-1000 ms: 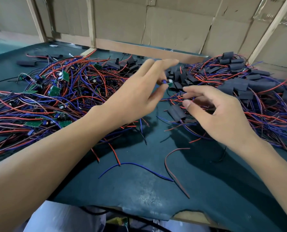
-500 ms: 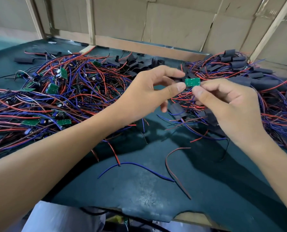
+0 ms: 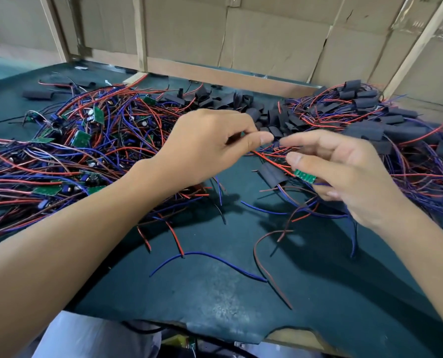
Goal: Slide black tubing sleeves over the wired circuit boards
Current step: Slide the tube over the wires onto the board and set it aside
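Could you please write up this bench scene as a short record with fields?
surface: dark green mat
left hand: thumb and forefinger pinched together, contents unclear
right hand: holds a small green circuit board
left pile: bare boards with red and blue wires
far middle: loose black sleeves
right pile: sleeved boards
near the board: one black sleeve on the mat

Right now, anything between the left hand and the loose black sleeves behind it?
Nothing visible. The left hand is pinched just in front of the sleeve pile. The right hand holds the green board, not yet sleeved.
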The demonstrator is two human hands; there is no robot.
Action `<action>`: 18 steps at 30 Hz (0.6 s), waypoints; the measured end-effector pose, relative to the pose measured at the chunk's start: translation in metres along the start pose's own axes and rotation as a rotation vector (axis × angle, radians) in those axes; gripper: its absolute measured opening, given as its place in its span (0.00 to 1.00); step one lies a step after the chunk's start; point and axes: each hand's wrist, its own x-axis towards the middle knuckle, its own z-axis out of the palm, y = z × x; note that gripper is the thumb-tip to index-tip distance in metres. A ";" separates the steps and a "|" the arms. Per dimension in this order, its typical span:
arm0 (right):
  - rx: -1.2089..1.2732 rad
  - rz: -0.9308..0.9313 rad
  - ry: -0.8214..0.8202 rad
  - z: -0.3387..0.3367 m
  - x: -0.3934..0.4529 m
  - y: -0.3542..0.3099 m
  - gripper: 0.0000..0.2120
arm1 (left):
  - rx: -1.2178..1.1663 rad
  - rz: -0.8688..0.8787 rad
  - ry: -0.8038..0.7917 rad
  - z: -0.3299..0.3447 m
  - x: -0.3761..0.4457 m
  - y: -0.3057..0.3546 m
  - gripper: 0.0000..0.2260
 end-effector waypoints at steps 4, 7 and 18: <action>-0.162 -0.085 -0.134 0.007 -0.004 -0.001 0.10 | 0.010 0.009 0.047 0.000 -0.003 0.000 0.11; -0.291 -0.100 -0.171 0.015 -0.006 0.006 0.05 | -0.077 0.071 -0.010 0.006 -0.006 0.006 0.12; -0.144 0.002 -0.045 0.028 0.001 0.025 0.13 | 0.232 -0.169 -0.274 0.022 0.004 -0.029 0.11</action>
